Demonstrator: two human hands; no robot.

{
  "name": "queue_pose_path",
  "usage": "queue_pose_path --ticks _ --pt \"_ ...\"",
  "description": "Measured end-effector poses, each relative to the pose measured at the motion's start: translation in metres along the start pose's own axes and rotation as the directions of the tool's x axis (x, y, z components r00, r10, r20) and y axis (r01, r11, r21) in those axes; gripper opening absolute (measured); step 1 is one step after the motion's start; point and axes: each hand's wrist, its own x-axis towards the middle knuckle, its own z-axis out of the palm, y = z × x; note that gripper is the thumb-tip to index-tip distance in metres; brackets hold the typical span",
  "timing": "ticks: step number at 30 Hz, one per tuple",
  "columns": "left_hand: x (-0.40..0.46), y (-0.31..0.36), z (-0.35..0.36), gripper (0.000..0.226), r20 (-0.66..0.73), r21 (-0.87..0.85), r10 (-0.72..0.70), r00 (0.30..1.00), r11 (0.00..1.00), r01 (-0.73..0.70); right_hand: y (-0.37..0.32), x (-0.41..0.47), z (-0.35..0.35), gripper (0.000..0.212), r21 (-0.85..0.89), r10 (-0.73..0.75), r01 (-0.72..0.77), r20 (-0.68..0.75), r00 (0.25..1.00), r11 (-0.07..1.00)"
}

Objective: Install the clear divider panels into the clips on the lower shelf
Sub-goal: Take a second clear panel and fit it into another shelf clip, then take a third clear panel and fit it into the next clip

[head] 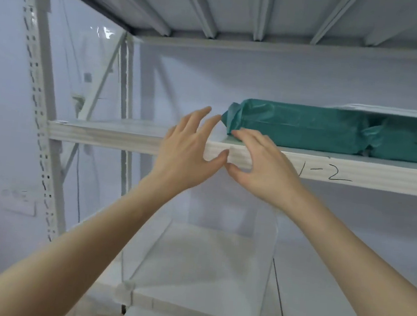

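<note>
Both hands, left (186,153) and right (260,168), raised with open, seemingly empty grips at the shelf edge (355,173).

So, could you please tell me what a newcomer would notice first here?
Both hands, left hand and right hand, are spread open at the front edge of the middle shelf. A green wrapped package lies on that shelf, right of the hands. Below, clear divider panels stand on the lower shelf.

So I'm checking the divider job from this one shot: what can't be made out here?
- Clips on the lower shelf: blurred, too small to tell.
- Clear panels: edges faint, seating unclear.
- Shelf edge behind the left hand and right hand: covered.
- Green package: cut off by the right edge.
</note>
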Motion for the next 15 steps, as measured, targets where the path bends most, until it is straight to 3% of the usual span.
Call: queue_pose_path --ticks 8,15 --pt "0.01 -0.133 -0.046 0.067 0.005 0.156 -0.003 1.0 0.988 0.002 -0.061 0.078 0.049 0.065 -0.007 0.002 -0.002 0.009 1.0 1.0" --pt "0.005 -0.233 -0.034 0.076 0.096 0.237 -0.015 0.995 0.971 -0.009 -0.097 0.126 0.103 0.069 -0.079 -0.004 0.012 0.091 0.996 0.997"
